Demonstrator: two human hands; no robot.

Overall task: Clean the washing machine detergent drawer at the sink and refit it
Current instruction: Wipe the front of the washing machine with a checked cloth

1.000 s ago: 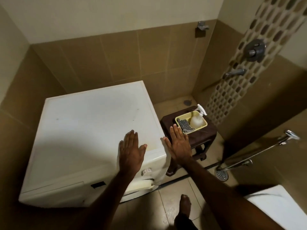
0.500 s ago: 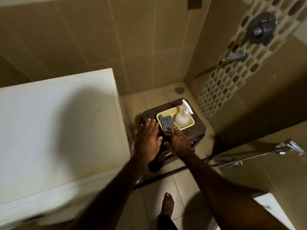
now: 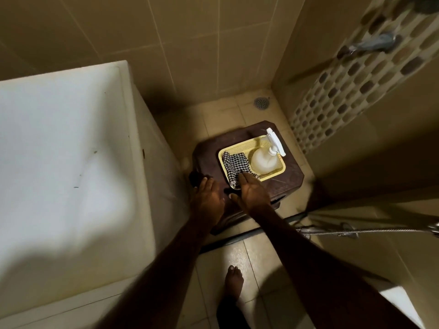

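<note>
The white washing machine fills the left; its front and detergent drawer are out of sight. A brown plastic stool stands to its right, carrying a yellow tray with a black-and-white checked cloth and a white spray bottle. My right hand reaches flat over the tray's near edge, fingertips at the cloth. My left hand hovers over the stool's left side with fingers extended, holding nothing.
Tiled walls close the corner. A floor drain lies behind the stool. A wall tap sticks out at the upper right and a hand-shower hose runs in from the right. My bare foot stands on the floor tiles.
Both hands left the top of the washing machine and moved right to the stool. My view swung right and down, and my right hand reached the cloth in the tray.
</note>
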